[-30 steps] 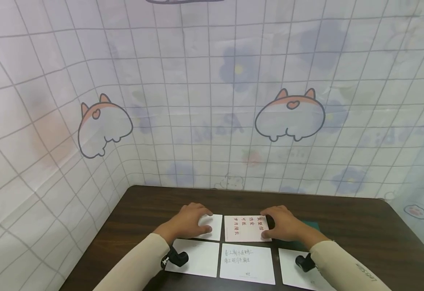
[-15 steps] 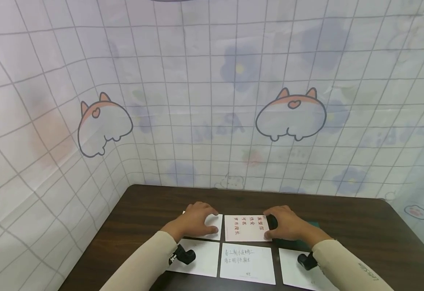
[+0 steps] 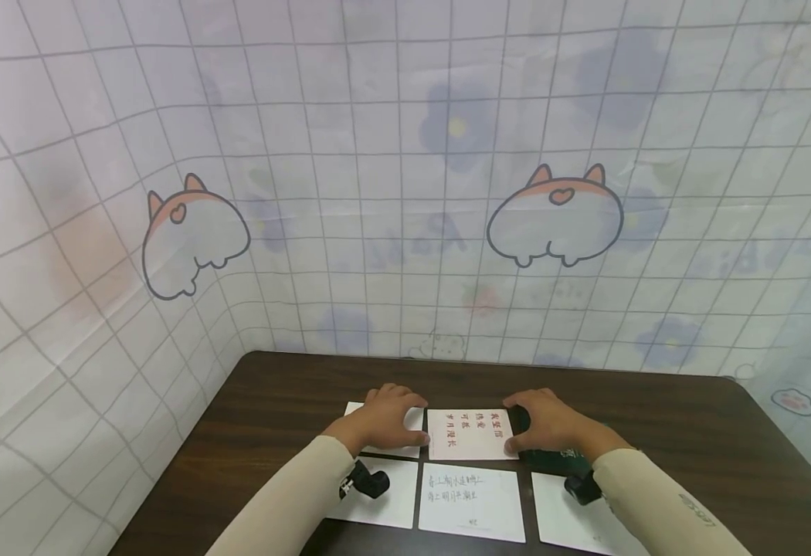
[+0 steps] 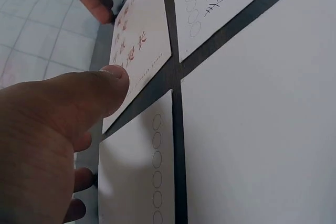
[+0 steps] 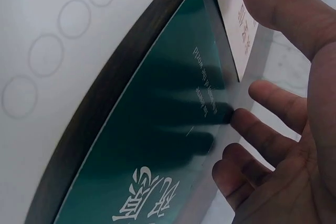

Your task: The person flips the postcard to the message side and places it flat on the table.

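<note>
A pale card with red characters (image 3: 468,434) lies flat in the back row on the table. My left hand (image 3: 386,419) is over a white card (image 3: 411,421), thumb and fingertips right at the red-lettered card's left edge. In the left wrist view its thumb (image 4: 113,85) overlaps that card's near corner. At the opposite edge is my right hand (image 3: 550,422), thumb and fingers spread apart. Under and beside it lies a dark green card (image 5: 157,114) with pale characters, partly hidden by the hand in the head view.
A front row holds a white card (image 3: 395,502), a card with handwriting (image 3: 471,502) and another white card (image 3: 558,517), partly covered by the right forearm. Narrow gaps separate the cards. A grid-patterned curtain (image 3: 378,193) hangs behind the dark wooden table (image 3: 294,386).
My left hand has moved right, from over the white card to the red-lettered card's left edge. The right hand stays almost in place, and the cards lie as before.
</note>
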A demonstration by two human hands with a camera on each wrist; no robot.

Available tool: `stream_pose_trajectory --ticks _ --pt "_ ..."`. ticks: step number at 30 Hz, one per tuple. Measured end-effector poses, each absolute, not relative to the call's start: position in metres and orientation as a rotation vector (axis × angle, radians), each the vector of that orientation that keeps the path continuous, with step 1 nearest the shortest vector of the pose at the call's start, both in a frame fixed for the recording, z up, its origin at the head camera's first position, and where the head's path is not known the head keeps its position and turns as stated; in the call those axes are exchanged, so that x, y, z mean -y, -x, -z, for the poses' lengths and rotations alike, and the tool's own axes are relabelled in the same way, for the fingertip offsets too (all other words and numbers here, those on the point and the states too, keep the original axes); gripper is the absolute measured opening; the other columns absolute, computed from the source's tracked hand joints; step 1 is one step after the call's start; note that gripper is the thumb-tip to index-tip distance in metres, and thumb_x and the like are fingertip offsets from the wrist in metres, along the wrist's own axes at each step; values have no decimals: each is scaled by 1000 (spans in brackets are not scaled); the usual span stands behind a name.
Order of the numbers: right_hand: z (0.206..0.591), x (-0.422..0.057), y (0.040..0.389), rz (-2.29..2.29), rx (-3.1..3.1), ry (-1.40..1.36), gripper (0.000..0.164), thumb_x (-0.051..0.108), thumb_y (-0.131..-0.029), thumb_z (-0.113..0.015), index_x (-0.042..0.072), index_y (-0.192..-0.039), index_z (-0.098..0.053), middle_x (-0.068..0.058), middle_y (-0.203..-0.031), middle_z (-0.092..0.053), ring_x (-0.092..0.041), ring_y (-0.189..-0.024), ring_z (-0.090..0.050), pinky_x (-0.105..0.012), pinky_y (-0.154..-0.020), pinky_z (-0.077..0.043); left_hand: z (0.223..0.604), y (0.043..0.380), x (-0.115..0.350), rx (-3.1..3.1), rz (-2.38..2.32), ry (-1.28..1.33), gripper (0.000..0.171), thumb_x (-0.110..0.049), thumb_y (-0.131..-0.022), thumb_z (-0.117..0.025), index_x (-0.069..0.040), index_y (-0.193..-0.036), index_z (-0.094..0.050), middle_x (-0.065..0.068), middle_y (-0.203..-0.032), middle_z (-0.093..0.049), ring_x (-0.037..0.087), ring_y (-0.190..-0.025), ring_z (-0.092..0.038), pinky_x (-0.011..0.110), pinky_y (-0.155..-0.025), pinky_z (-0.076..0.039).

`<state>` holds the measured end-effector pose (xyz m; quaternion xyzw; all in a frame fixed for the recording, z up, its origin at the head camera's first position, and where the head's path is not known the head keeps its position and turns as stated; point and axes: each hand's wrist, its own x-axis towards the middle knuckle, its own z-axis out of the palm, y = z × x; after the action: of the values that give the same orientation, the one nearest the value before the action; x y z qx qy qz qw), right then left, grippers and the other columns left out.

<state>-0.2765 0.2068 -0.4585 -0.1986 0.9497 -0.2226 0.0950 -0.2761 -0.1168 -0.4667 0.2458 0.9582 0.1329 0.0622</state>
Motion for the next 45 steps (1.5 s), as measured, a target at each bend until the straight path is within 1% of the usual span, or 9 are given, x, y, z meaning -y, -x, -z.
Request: stream_pose_trajectory --ticks 5,10,17,21,25,32,40,42,45 --pt "461 -206 279 608 -2826 611 79 44 -73 -92 9 -137 -63 -15 -141 -57 -43 -134 -43 -65 -106 -35 467 277 113 -2908 -379 -707 61 -56 -87 -75 -24 -138 -64 3 -144 -54 30 -139 -41 54 -109 -31" --pt "461 -206 280 540 -2840 620 80 46 -70 -92 11 -136 -63 -16 -141 -56 -45 -132 -43 -68 -107 -30 461 275 107 -2885 -367 -674 68 -58 -82 -79 -24 -139 -64 5 -143 -54 31 -136 -41 54 -106 -31" --pt "457 -204 280 482 -2858 624 83 45 -66 -94 12 -135 -63 -15 -138 -57 -42 -126 -47 -67 -105 -32 453 273 99 -2862 -351 -638 73 -59 -78 -82 -22 -138 -64 6 -140 -52 31 -132 -42 51 -101 -32" --pt "454 -201 281 446 -2872 626 85 46 -64 -95 13 -135 -64 -13 -134 -58 -40 -124 -48 -63 -102 -34 454 276 96 -2866 -329 -621 72 -59 -77 -83 -23 -137 -65 5 -140 -52 29 -130 -43 50 -98 -32" --pt "453 -199 282 414 -2888 614 84 45 -63 -96 14 -134 -64 -11 -130 -58 -37 -121 -49 -59 -98 -35 453 278 93 -2879 -310 -605 72 -56 -74 -87 -24 -136 -66 6 -138 -54 30 -128 -44 50 -96 -32" --pt "451 -197 284 383 -2897 585 79 44 -61 -97 17 -129 -66 -7 -124 -59 -32 -114 -50 -55 -93 -35 452 278 86 -2908 -286 -560 73 -51 -69 -92 -24 -131 -67 6 -129 -56 29 -118 -47 48 -92 -32" --pt "445 -191 280 385 -2870 538 74 41 -64 -97 18 -126 -66 -7 -124 -57 -32 -113 -50 -54 -93 -35 444 275 77 -2909 -338 -468 70 -39 -63 -99 -20 -123 -69 3 -113 -56 26 -108 -47 50 -94 -29" --pt "443 -189 278 383 -2860 533 74 40 -64 -98 17 -127 -65 -7 -124 -57 -32 -113 -50 -54 -93 -34 444 274 75 -2911 -333 -444 68 -38 -61 -101 -19 -119 -70 2 -107 -55 25 -105 -47 49 -92 -28" --pt "442 -186 277 365 -2853 535 76 38 -64 -98 15 -127 -64 -7 -122 -58 -31 -111 -50 -53 -92 -34 444 274 74 -2907 -330 -412 67 -36 -60 -101 -19 -116 -69 2 -105 -54 25 -104 -47 50 -91 -28"
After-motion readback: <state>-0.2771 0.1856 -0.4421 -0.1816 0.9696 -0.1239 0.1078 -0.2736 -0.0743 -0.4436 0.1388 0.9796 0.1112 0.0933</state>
